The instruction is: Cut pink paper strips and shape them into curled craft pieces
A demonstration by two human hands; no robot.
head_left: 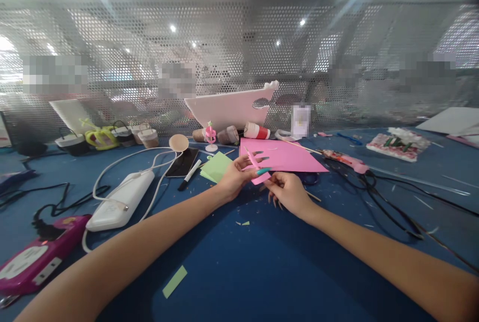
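My left hand [236, 176] pinches a small pink paper piece [261, 178] between thumb and fingers, its long teal nails showing. A narrow pink strip rises from that piece between the fingers. From the other side, my right hand [290, 193] has its thumb and index finger closed on the lower right end of the same piece. Both hands are held above the blue table. Behind them lies a large pink paper sheet [288, 155], and green paper squares [217, 166] lie just left of my left hand.
A pink glue gun [346, 161] with a black cable lies right. On the left are a white power brick [123, 199], a magenta power strip [48, 252], a phone [182, 163] and a marker [190, 175]. Paper cups [256, 131] line the back by a perforated screen [123, 52].
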